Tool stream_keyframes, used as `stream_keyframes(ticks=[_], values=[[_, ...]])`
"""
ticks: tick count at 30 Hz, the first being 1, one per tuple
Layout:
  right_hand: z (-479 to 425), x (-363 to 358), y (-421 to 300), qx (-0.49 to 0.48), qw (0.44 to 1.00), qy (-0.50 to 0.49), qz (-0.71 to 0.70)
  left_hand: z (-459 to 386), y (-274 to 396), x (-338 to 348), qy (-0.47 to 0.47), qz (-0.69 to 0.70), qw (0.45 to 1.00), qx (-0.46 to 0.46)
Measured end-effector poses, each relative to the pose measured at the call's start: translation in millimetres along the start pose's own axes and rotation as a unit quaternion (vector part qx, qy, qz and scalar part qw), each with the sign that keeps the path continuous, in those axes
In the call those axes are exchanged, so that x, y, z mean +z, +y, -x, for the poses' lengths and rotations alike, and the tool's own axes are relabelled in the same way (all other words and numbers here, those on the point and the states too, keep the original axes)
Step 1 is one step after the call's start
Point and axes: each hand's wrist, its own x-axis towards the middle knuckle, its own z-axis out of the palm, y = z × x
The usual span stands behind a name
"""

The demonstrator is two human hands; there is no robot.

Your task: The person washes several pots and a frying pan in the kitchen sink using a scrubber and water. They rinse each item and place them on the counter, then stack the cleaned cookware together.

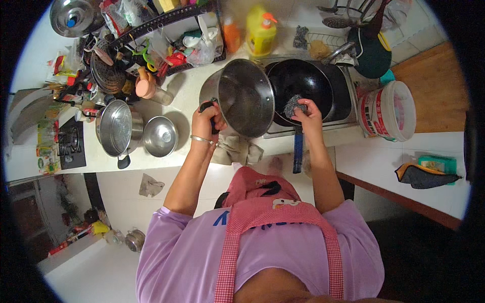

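My left hand (208, 121) grips the dark side handle of a deep stainless steel pot (248, 98), which is tilted so that its inside faces me. In my right hand (311, 115) is a steel wool scourer (293, 106), pinched between thumb and fingers. The scourer is just right of the pot's rim and in front of a black wok (305, 83). That wok rests over the sink (350, 102), its blue handle (298, 151) pointing towards me. Most of the basin is hidden beneath it.
Left on the counter stand a steel pot (115, 128), a steel bowl (160, 136) and a pink-lidded jar (151, 91). A yellow detergent bottle (261, 36) is behind the sink. To the right sits a white bucket (390, 111). A beige cloth (237, 148) hangs at the counter edge.
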Motion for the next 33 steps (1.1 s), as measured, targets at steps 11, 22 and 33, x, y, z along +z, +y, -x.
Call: stream_keyframes(ticks=[11,22,33], values=[[-34.7,-107.9,17.7,0.014,1.0,-0.022,-0.013,-12.0,-47.0,109.6,0.067,-0.201,0.97,0.118],[-43.7,-166.1,15.4,0.05,0.998,-0.008,-0.02,-52.6,-91.1,160.8,0.131,-0.543,0.753,0.348],[-56.0,-179.9,29.7,0.049,0.998,-0.022,-0.042,-48.0,-101.8,185.7,0.104,-0.592,0.7,0.385]])
